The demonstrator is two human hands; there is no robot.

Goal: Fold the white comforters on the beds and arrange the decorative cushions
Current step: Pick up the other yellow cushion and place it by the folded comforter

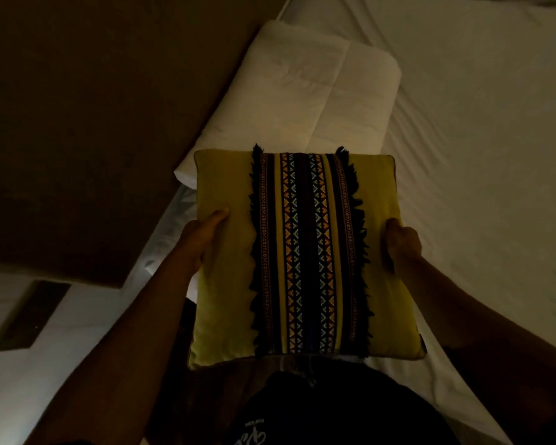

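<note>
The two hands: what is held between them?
In the head view, a square yellow cushion with a dark fringed woven stripe fills the stretch, gripped at its sides by the left hand and right hand.

We see two bare forearms reaching into the dim view, with no sleeves, watches or bands visible on them down to the wrists. Our left hand (203, 239) and right hand (402, 244) wear no gloves and no rings that we can make out. Below them, at the bottom edge, our torso is covered by a dark, nearly black garment (334, 415) that carries a small white printed marking (251, 436), too cropped and blurred to read.
</note>
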